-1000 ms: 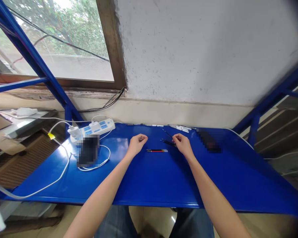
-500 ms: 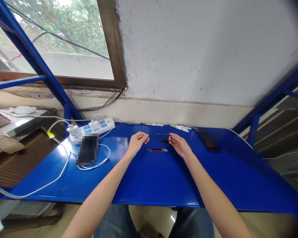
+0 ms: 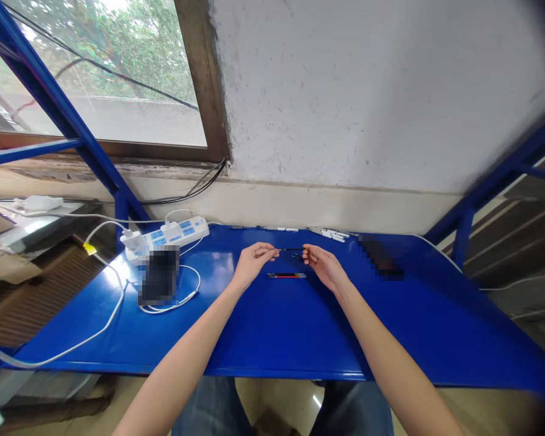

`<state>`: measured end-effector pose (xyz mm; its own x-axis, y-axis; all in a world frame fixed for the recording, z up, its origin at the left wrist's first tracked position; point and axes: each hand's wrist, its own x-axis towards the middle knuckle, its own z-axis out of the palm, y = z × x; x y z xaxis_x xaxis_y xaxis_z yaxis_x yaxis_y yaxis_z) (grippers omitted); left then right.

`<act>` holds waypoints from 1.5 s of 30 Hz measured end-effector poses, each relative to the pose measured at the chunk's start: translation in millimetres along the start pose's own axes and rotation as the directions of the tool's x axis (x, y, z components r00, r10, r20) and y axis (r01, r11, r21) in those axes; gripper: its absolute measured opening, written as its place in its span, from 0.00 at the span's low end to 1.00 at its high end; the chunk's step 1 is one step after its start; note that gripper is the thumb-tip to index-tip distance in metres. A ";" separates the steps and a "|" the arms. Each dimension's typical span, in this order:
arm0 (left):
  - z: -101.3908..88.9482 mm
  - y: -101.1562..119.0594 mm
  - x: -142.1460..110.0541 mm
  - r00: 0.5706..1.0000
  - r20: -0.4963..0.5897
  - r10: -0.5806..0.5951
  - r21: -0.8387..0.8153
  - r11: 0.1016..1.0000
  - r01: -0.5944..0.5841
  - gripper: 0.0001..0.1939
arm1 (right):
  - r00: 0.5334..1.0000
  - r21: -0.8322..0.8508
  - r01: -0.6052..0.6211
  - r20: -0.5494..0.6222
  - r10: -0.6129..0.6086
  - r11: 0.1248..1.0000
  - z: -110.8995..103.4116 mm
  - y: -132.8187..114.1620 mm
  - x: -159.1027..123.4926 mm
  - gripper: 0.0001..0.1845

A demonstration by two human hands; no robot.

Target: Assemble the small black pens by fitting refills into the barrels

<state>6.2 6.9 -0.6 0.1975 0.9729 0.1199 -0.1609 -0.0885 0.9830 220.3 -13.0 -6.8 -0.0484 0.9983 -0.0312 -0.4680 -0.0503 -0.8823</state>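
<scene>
A thin dark pen refill (image 3: 291, 249) stretches level between my two hands, a little above the blue table. My left hand (image 3: 256, 260) pinches its tip end. My right hand (image 3: 321, 261) pinches the other end between thumb and fingers. Just under the right fingers lies another dark, pointed piece (image 3: 297, 257), partly hidden by that hand. Nearer to me, a small row of refills (image 3: 286, 275), black and red with pale ends, rests side by side on the table.
White pen parts (image 3: 332, 234) lie along the back edge of the blue table (image 3: 290, 333). A white power strip (image 3: 167, 237) with plugs and cables stands at left, beside a blurred dark device (image 3: 158, 275). Another blurred dark object (image 3: 380, 257) lies at right.
My left hand has moved right and taken the tip end of the refill. My right hand has shifted slightly left and still holds the other end.
</scene>
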 end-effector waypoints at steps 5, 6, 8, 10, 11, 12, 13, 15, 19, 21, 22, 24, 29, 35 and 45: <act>0.2 0.2 -0.6 1.000 0.013 -0.003 0.033 0.999 0.003 0.15 | 1.000 -0.017 -0.002 0.015 0.002 1.000 -0.8 1.5 -0.2 0.16; 0.4 0.4 -0.7 1.000 0.015 -0.005 0.044 0.999 0.005 0.15 | 1.000 -0.026 -0.002 0.021 0.003 1.000 -0.5 2.0 -0.6 0.16; 0.6 0.7 -0.9 1.000 0.022 -0.010 0.061 0.998 0.008 0.15 | 0.999 -0.048 -0.004 0.042 0.006 0.999 0.4 2.9 -1.4 0.16; 0.6 0.8 -1.2 0.999 0.033 -0.013 0.073 0.997 0.010 0.14 | 0.998 -0.063 -0.008 0.067 0.012 0.998 1.6 3.1 -2.2 0.17; 0.6 0.8 -1.3 0.999 0.038 -0.015 0.076 0.997 0.012 0.14 | 0.997 -0.065 -0.005 0.072 0.010 0.998 2.0 2.6 -2.4 0.17; 0.5 0.7 -1.4 0.999 0.041 -0.017 0.077 0.997 0.013 0.14 | 0.998 -0.061 0.001 0.070 0.004 0.998 2.0 1.7 -2.4 0.17; 0.3 0.7 -1.5 0.999 0.042 -0.017 0.077 0.997 0.013 0.14 | 0.998 -0.053 0.009 0.060 -0.006 0.999 1.7 0.4 -2.2 0.17; -0.1 0.6 -1.7 0.999 0.041 -0.013 0.072 0.997 0.010 0.14 | 0.999 -0.030 0.027 0.026 -0.027 0.999 0.0 -3.1 -1.3 0.16; -0.1 0.9 -2.0 0.999 0.040 -0.001 0.054 0.999 -0.001 0.14 | 1.000 -0.015 0.029 -0.007 -0.029 0.999 -3.6 -7.6 0.2 0.16; 0.5 1.3 -2.3 0.999 0.042 0.001 0.036 0.999 -0.002 0.14 | 1.000 -0.031 0.016 0.003 -0.016 0.999 -3.4 -6.4 0.0 0.16; 0.8 1.7 -2.4 0.999 0.042 0.002 0.028 1.000 -0.003 0.14 | 1.000 -0.038 0.009 0.013 -0.008 0.999 -2.9 -5.1 -0.2 0.16; 1.4 2.5 -2.6 0.999 0.042 0.003 0.020 1.000 -0.004 0.14 | 0.999 -0.048 -0.004 0.037 0.005 0.999 -1.5 -2.2 -0.8 0.16; 2.4 2.2 -2.1 0.999 0.052 -0.010 0.027 1.000 0.009 0.15 | 0.996 -0.087 -0.002 0.094 0.010 0.996 0.5 2.8 -2.1 0.17; -2.4 2.2 -2.0 0.997 0.082 -0.002 0.185 0.983 -0.014 0.13 | 0.993 -0.400 0.077 0.113 -0.034 0.913 0.6 7.2 -3.2 0.18; -15.2 5.4 -0.9 0.930 0.344 0.131 0.761 0.541 -0.358 0.08 | 0.906 -0.871 0.406 0.347 -0.241 0.275 4.7 14.8 -5.4 0.10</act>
<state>-9.5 8.7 2.4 0.4952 0.8195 0.2886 0.5777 -0.5586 0.5951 209.5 -19.3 -17.5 -0.2367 0.9073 0.3475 0.6201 0.4164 -0.6649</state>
